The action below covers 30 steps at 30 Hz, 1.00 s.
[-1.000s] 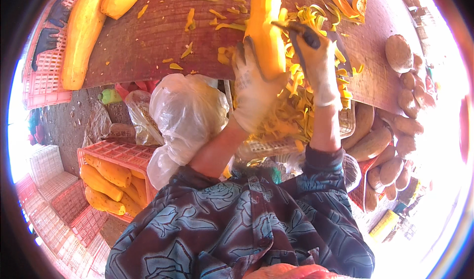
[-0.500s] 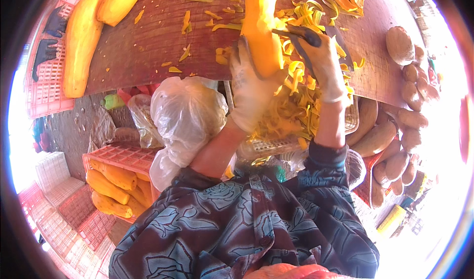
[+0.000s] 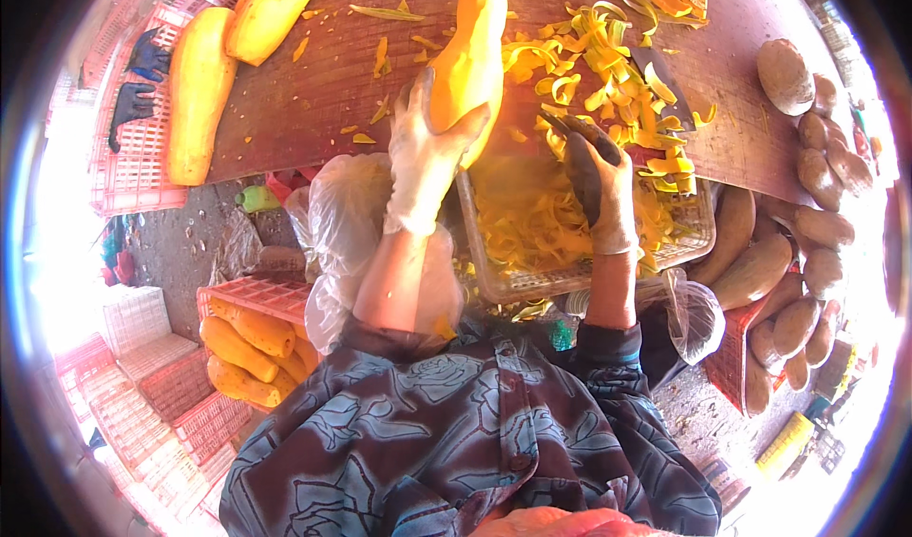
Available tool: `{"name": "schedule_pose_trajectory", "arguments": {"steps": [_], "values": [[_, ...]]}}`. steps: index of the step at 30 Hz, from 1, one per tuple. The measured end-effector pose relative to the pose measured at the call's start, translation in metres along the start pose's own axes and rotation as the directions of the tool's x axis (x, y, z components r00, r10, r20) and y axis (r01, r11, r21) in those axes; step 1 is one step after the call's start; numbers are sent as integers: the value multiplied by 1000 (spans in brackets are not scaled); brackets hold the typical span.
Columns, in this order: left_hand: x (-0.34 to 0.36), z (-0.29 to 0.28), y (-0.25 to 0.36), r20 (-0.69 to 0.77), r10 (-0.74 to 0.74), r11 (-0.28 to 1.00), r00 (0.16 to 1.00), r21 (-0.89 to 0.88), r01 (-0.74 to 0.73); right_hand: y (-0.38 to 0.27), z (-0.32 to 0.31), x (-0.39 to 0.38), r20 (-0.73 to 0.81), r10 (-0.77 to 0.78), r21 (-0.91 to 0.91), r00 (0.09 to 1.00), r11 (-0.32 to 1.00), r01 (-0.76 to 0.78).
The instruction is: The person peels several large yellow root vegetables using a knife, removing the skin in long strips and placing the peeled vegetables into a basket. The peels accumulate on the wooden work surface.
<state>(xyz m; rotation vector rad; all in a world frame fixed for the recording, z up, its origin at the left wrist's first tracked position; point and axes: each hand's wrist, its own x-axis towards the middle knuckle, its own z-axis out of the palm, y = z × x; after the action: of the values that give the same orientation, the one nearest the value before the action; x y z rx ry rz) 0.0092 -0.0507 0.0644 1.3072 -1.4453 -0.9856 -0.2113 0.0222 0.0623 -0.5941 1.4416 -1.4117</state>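
My left hand (image 3: pixel 421 162), in a pale glove, grips a peeled yellow-orange squash (image 3: pixel 472 67) from its near left side, thumb across the near end. The squash slants away over the brown table's front edge. Off to its right, my gloved right hand (image 3: pixel 606 190) is closed around a dark peeling tool (image 3: pixel 559 122), apart from the squash; the blade's exact shape is hard to make out. Below that hand sits a pale plastic crate (image 3: pixel 704 236) filled with yellow peels (image 3: pixel 541 228). More curled peels (image 3: pixel 608 62) are heaped on the table beyond.
Peeled squashes (image 3: pixel 201 100) lie at the table's left edge, near dark gloves (image 3: pixel 133 109) on a pink crate (image 3: pixel 142 181). A red crate (image 3: pixel 256 295) holds orange squashes lower left. Unpeeled squashes (image 3: pixel 755 266) crowd the right. A clear plastic bag (image 3: pixel 332 214) hangs beside my left forearm.
My left hand has shifted left with the squash, which now tilts. The right hand and tool have drawn back from its side toward the crate, uncovering more peels. The whole view has shifted slightly.
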Motion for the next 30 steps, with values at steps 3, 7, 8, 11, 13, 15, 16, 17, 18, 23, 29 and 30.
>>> {"name": "schedule_pose_trajectory", "arguments": {"steps": [3,7,8,11,13,15,16,17,18,23,29,30], "values": [[7,9,3,28,138,866,990,482,-134,-3,0,3,-115,59,-32,992,997,-63],[3,31,8,2,180,783,984,605,-145,-30,8,41,-27,-147,-68,989,987,145],[1,36,10,6,203,772,979,613,-164,-38,11,56,59,-221,-108,973,968,227],[-5,47,16,7,180,739,984,659,-140,-53,36,117,92,-340,-257,936,900,352],[-5,51,19,17,151,750,988,649,-126,-60,60,169,166,-474,-376,865,780,500],[-3,53,20,15,133,763,991,637,-112,-56,81,207,277,-614,-390,739,631,671],[-2,53,21,12,131,768,991,631,-109,-55,92,223,327,-674,-386,663,545,744],[-1,53,21,10,130,774,991,624,-108,-54,100,235,413,-719,-384,559,420,823],[-1,54,22,9,122,779,993,618,-101,-51,105,240,453,-710,-452,539,339,825],[-1,52,22,8,116,788,993,608,-97,-63,124,224,400,-529,-528,748,534,660],[0,50,24,0,170,770,985,624,-133,-86,130,190,292,-257,-789,921,480,384],[0,50,25,-6,182,762,983,633,-137,-85,130,187,325,-284,-796,902,433,423]]}}
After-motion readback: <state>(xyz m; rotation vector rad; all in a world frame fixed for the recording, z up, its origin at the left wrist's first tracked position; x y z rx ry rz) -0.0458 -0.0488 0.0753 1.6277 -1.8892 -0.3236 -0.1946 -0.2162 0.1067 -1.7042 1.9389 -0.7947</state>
